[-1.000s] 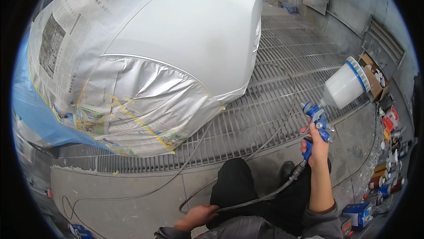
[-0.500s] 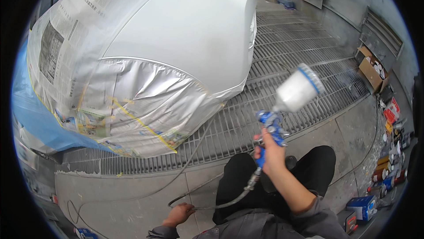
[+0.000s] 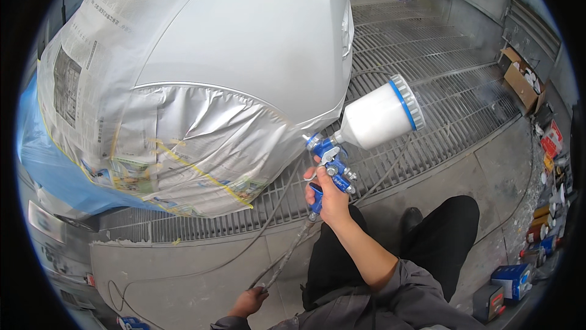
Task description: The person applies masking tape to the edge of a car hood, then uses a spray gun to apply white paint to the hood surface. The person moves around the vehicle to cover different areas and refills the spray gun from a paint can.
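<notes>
A blue spray gun [image 3: 334, 165] with a white paint cup [image 3: 377, 116] tilted to its right is gripped in my right hand [image 3: 333, 199]. Its nozzle points left, toward the lower edge of a silver car fender [image 3: 244, 37], without touching it. From the gun's handle an air hose [image 3: 285, 258] runs down to my left hand [image 3: 246, 303], whose fingers are closed round it. Below the fender's arch, silver-stained masking paper [image 3: 207, 128] covers the wheel area. Newspaper [image 3: 101, 37] and blue sheeting [image 3: 55, 153] cover the car further left.
Metal floor grating [image 3: 421, 43] runs beside and under the car. Along the right wall stand an open cardboard box [image 3: 522, 86], several cans and bottles, and a blue tin [image 3: 513, 281]. The hose trails over the concrete floor [image 3: 201, 293] at left. My bent knees [image 3: 448, 232] are below the gun.
My right hand has swung the spray gun left, closer to the fender's lower edge. The hose between my hands has gone from a sagging curve to a straighter line.
</notes>
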`<state>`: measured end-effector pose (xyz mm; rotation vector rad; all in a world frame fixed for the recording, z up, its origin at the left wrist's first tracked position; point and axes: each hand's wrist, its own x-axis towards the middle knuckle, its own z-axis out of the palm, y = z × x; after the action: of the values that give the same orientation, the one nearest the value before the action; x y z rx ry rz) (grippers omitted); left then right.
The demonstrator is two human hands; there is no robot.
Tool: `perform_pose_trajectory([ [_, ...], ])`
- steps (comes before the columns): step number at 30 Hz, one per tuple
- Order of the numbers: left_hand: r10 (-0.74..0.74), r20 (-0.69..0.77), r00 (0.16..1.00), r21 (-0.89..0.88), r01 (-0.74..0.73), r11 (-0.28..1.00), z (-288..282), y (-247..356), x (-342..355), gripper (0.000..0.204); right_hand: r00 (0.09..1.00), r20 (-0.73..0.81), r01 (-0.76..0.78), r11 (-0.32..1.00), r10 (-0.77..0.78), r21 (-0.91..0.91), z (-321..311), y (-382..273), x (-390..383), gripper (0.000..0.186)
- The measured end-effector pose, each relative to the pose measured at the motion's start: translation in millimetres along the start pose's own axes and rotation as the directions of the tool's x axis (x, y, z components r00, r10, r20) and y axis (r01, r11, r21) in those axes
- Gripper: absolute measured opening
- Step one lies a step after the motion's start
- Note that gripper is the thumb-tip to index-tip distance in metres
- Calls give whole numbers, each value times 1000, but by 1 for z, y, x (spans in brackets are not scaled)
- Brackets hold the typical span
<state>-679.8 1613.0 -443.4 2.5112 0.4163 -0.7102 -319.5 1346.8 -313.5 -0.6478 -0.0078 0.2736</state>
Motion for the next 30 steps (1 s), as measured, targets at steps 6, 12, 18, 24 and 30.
perform_pose_trajectory([
  [6,-14,2,1000,-17,14,1000,9,-24,-3,33,952,-299,-55,997,66,45,-43,29,20,31],
  [12,-96,-9,995,30,96,995,-1,-30,-11,33,832,-534,-97,988,149,123,-64,53,34,20],
  [18,-81,156,984,58,73,996,-7,-11,-21,40,912,-391,-140,990,125,-10,-7,37,23,19],
  [24,-24,119,993,-143,41,989,-17,37,-20,41,992,-121,5,958,-41,-286,108,-6,12,18],
  [30,12,-40,999,-223,-21,975,-25,56,-16,39,977,191,154,933,-95,-326,202,-16,-2,16],
])
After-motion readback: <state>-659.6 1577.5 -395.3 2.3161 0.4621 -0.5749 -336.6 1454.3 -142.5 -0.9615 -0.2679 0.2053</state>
